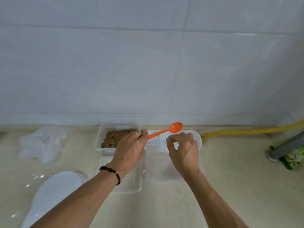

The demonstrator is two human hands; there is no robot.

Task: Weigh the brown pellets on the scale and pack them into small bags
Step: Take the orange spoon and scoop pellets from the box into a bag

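Nearest, at the bottom left: a white oval plate [54,190], partly cut off by the frame, lying on the pale surface [238,186]. Just beyond, two bare forearms reaching away toward the far wall.

Brown pellets [113,137] heaped in a clear tub [99,142] at the far edge of the surface, against the wall, left of centre. Left hand [130,150], with a ring on one finger and a dark bead bracelet [111,171] at the wrist, held over the near right corner of that tub. Grip of the left hand closed around the handle end of an orange spoon [164,131]; handle slanting up and to the right, bowl raised, empty, above the far rim of a white tray [198,139]. White tray just right of the tub, with perforated round patches on its floor. Right hand [184,150] over that tray, fingers loosely curled, thumb and forefinger close together; cannot tell whether anything is pinched between them.

Under both wrists, two shallow clear trays [138,186] side by side, near of the tub and the white tray.

Far left: a crumpled pile of clear plastic bags [41,143]. Far right: a yellow hose [246,131] running along the wall's foot, and near it a green printed packet [292,160] with a grey bar [286,147] lying across it. No scale display readable anywhere.
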